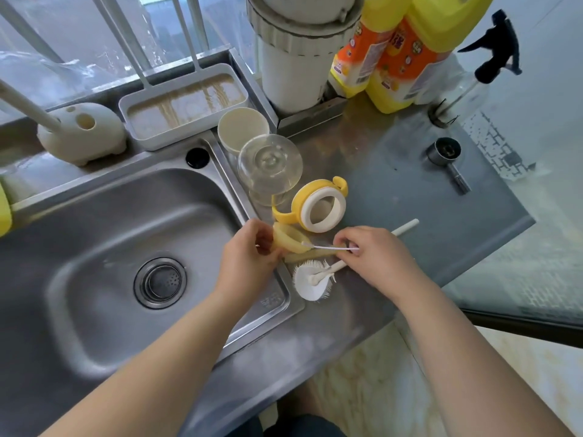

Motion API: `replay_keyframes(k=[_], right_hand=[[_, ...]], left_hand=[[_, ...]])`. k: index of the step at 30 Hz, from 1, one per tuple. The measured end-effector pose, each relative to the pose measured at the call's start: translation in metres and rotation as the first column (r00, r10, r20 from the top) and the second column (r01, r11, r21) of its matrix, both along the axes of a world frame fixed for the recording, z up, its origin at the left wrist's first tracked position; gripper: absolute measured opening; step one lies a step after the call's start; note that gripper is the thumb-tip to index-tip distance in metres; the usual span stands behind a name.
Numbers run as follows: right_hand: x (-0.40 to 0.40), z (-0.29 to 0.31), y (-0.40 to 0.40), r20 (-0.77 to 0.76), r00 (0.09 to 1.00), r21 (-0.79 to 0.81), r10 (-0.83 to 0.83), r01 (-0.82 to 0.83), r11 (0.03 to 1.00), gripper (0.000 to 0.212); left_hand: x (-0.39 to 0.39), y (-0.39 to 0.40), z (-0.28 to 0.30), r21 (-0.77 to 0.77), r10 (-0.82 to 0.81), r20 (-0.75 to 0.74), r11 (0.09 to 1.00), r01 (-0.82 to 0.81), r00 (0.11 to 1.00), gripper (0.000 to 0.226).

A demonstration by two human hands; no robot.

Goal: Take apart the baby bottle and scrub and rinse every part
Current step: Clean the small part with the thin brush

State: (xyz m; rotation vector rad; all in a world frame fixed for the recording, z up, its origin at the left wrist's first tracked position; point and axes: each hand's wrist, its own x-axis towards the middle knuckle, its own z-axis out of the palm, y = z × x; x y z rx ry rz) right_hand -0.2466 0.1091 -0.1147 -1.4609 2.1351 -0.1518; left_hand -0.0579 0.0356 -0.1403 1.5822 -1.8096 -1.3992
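Left hand gripping soft yellowish teat at sink's right rim, right hand pinching thin straw brush; light, floppy, probably slippery — best held by firmer base flange.

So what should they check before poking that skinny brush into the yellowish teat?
1. Left hand grips the teat: ok.
2. Right hand pinches the thin brush by its end: ok.
3. Brush tip lined up with the teat's opening: ok, it sits at the rim.
4. Teat held over the sink for drips: not ok, it is over the sink's edge and the counter.
5. Big bottle brush out of the way: ok, lying on the counter below the hands.
6. Water running to rinse: cannot tell, no tap in view.
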Motion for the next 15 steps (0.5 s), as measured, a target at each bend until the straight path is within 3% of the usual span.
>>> replay_keyframes(k=[6, 9, 12, 15], right_hand=[[-0.003, 0.021, 0.016, 0.020, 0.998, -0.027, -0.052, 0.053, 0.998, 0.007], [-0.001, 0.037, 0.020, 0.012, 0.999, -0.013, -0.045, 0.045, 0.999, 0.006], [0.007, 0.058, 0.017, 0.033, 0.998, -0.048, -0.049, 0.051, 0.998, 0.005], [0.025, 0.082, 0.004, 0.113, 0.993, -0.113, -0.036, 0.049, 0.992, 0.007]], left_hand=[[0.002, 0.007, 0.001, 0.031, -0.030, -0.003, 0.999, 0.030, 1.000, 0.024], [0.008, 0.005, 0.014, -0.042, -0.059, 0.028, 0.997, 0.060, 0.998, 0.025], [0.015, 0.002, 0.041, -0.226, -0.271, 0.058, 0.934, 0.277, 0.961, 0.012], [0.020, 0.000, 0.071, -0.265, -0.431, 0.126, 0.853, 0.449, 0.893, 0.015]])
